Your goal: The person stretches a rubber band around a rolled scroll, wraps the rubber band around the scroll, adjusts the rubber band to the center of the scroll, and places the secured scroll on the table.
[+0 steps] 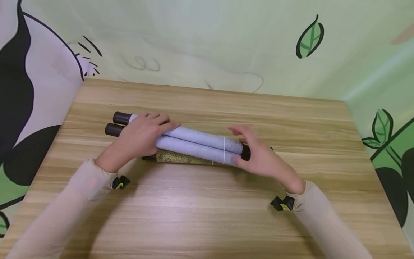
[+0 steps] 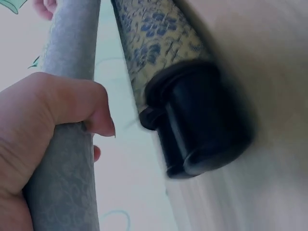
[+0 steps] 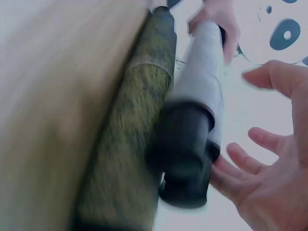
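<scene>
A pair of pale blue hanging scrolls (image 1: 200,136) with black end knobs (image 1: 122,118) lies side by side, tied by a thin white string (image 1: 224,149). My left hand (image 1: 142,133) grips them near their left end, its thumb bent over the blue roll (image 2: 65,178) in the left wrist view. At the right end, my right hand (image 1: 258,153) has its fingers spread around the black knobs; the right wrist view shows a gap between the thumb and the blue scrolls (image 3: 202,67). Beneath and nearer me are gold patterned scrolls (image 1: 181,157), partly hidden, with blue flowers in the left wrist view.
The wooden table (image 1: 194,208) meets a pale green wall (image 1: 200,43) painted with leaves and a black-and-white figure along its back edge. A black wrist device (image 1: 121,182) sits at the left sleeve and another (image 1: 282,203) at the right sleeve.
</scene>
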A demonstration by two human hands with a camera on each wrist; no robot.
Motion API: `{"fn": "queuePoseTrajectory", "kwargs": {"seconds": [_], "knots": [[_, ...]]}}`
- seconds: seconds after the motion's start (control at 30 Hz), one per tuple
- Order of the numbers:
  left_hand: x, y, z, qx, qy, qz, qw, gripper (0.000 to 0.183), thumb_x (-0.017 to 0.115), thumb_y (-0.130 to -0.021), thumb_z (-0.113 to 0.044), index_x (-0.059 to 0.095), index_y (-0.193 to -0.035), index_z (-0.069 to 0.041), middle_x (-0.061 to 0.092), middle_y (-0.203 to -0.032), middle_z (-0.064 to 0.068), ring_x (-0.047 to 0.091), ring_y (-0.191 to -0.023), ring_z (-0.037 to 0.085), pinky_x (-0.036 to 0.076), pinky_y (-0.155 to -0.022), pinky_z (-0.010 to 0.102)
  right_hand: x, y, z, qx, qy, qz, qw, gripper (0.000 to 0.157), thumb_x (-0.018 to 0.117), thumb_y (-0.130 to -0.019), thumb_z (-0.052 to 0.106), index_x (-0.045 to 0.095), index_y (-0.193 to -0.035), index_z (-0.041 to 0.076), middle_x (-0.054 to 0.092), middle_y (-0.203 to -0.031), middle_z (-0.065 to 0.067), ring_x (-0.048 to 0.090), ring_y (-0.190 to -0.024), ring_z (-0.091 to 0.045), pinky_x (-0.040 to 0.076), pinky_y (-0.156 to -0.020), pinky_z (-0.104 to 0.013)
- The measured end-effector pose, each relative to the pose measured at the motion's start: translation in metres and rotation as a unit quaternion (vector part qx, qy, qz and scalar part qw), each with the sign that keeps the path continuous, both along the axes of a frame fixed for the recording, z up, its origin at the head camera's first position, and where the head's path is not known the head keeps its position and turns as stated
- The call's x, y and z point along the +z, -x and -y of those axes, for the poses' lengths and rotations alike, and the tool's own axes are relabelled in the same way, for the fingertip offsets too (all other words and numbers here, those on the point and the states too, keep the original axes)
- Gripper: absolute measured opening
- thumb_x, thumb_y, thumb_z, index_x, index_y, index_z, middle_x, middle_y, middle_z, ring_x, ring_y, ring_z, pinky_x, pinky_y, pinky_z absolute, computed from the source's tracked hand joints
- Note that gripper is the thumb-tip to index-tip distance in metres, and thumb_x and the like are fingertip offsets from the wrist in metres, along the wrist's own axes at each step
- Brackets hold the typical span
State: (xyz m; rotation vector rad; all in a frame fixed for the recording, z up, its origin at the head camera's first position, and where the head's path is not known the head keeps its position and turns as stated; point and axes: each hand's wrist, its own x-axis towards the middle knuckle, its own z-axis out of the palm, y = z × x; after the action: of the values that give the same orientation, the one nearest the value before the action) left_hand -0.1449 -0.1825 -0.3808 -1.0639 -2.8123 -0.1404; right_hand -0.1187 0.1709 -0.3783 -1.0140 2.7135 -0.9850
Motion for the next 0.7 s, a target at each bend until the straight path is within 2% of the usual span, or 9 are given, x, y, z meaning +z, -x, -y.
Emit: {"fn": "queuePoseTrajectory", "kwargs": {"seconds": [0.07, 0.13, 0.2, 0.3, 0.37, 0.47, 0.6, 0.7], "knots": [[-0.002, -0.001, 0.000, 0.008, 0.000, 0.002, 1.0000, 0.078, 0.077, -0.062, -0.005, 0.058, -0.137, -0.016, 0.065, -0.117, 0.008, 0.062, -0.108, 0.031, 0.052, -0.087, 0.049, 0.001, 0.001, -0.002, -0.009, -0.003, -0.014, 1.000, 0.078, 0.078, -0.082, 0.022, 0.037, -0.148, 0.011, 0.046, -0.140, -0.015, 0.052, -0.125, -0.031, 0.047, -0.107, -0.048], [-0.003, -0.002, 0.000, 0.016, -0.009, 0.004, 0.9998, 0.080, 0.079, -0.061, -0.007, 0.057, -0.137, -0.015, 0.064, -0.118, 0.009, 0.062, -0.108, 0.031, 0.052, -0.088, 0.049, -0.001, 0.001, -0.003, -0.003, -0.040, -0.068, 0.997, 0.082, 0.080, -0.081, 0.031, 0.039, -0.148, 0.010, 0.048, -0.141, -0.015, 0.051, -0.127, -0.031, 0.045, -0.109, -0.048], [-0.004, -0.002, -0.002, 0.019, -0.023, 0.005, 0.9995, 0.082, 0.081, -0.060, -0.009, 0.056, -0.138, -0.016, 0.064, -0.117, 0.009, 0.062, -0.106, 0.030, 0.052, -0.089, 0.049, -0.003, 0.001, -0.002, 0.008, -0.086, -0.132, 0.987, 0.090, 0.081, -0.079, 0.043, 0.038, -0.150, 0.009, 0.051, -0.142, -0.015, 0.052, -0.127, -0.031, 0.042, -0.111, -0.049], [-0.005, -0.003, -0.007, 0.010, -0.045, 0.010, 0.9989, 0.084, 0.083, -0.059, -0.011, 0.054, -0.138, -0.016, 0.063, -0.115, 0.009, 0.061, -0.104, 0.029, 0.052, -0.089, 0.049, -0.007, 0.002, -0.002, 0.020, -0.120, -0.202, 0.972, 0.092, 0.078, -0.079, 0.047, 0.038, -0.151, 0.006, 0.054, -0.142, -0.017, 0.053, -0.127, -0.034, 0.041, -0.113, -0.050], [-0.005, -0.004, -0.011, 0.004, -0.054, 0.018, 0.9984, 0.087, 0.084, -0.059, -0.011, 0.052, -0.140, -0.015, 0.063, -0.115, 0.009, 0.061, -0.103, 0.030, 0.052, -0.091, 0.049, -0.009, 0.003, -0.004, 0.019, -0.123, -0.221, 0.967, 0.088, 0.078, -0.080, 0.045, 0.041, -0.149, 0.005, 0.058, -0.138, -0.017, 0.056, -0.124, -0.035, 0.043, -0.111, -0.051], [-0.005, -0.004, -0.012, -0.004, -0.056, 0.028, 0.9980, 0.088, 0.087, -0.063, -0.018, 0.050, -0.143, -0.015, 0.063, -0.119, 0.011, 0.062, -0.107, 0.032, 0.051, -0.094, 0.051, -0.011, 0.005, -0.009, 0.017, -0.114, -0.229, 0.967, 0.083, 0.079, -0.080, 0.042, 0.045, -0.146, 0.004, 0.061, -0.133, -0.017, 0.061, -0.118, -0.034, 0.050, -0.102, -0.050], [-0.004, -0.001, -0.006, 0.000, -0.046, 0.033, 0.9984, 0.089, 0.087, -0.069, -0.030, 0.045, -0.148, -0.021, 0.061, -0.125, 0.011, 0.061, -0.111, 0.033, 0.050, -0.097, 0.053, -0.011, 0.012, -0.020, 0.020, -0.091, -0.243, 0.965, 0.080, 0.077, -0.082, 0.044, 0.048, -0.144, 0.003, 0.063, -0.128, -0.017, 0.062, -0.113, -0.034, 0.053, -0.096, -0.050], [-0.006, 0.002, 0.000, 0.002, -0.045, 0.033, 0.9984, 0.090, 0.087, -0.070, -0.035, 0.043, -0.149, -0.025, 0.061, -0.124, 0.011, 0.061, -0.111, 0.034, 0.049, -0.097, 0.053, -0.011, 0.017, -0.027, 0.022, -0.081, -0.262, 0.961, 0.080, 0.075, -0.083, 0.047, 0.049, -0.143, 0.002, 0.063, -0.128, -0.019, 0.062, -0.114, -0.036, 0.052, -0.098, -0.050]]}}
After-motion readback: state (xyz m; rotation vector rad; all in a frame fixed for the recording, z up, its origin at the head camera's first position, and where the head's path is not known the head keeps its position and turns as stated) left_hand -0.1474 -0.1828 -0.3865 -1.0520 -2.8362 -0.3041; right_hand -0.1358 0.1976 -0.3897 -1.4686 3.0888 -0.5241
